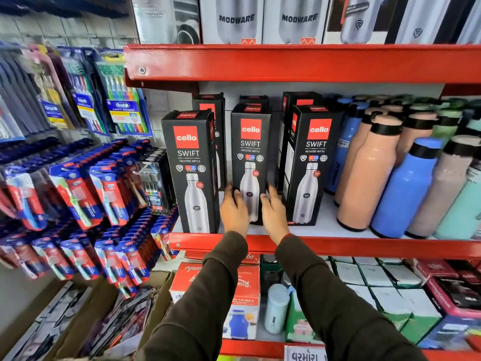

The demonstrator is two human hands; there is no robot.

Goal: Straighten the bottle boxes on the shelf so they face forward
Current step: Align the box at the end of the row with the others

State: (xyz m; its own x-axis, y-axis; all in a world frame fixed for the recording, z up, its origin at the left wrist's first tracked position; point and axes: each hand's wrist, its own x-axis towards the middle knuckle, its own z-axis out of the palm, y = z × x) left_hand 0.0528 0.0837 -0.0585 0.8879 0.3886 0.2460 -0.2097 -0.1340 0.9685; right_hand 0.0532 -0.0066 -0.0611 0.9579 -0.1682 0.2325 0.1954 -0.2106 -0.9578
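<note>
While the middle box [250, 162] is gripped low down between the left hand [234, 211] and right hand [274, 213], fingers wrapped on its side edges, three front boxes are counted. The left box [191, 173] beyond the left fingers looks squared; the right box [311, 165] past the right fingers sits slightly turned, likely left to do. Three more are seen behind.

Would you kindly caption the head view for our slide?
Both hands, left hand and right hand, grip the middle Cello box.
</note>
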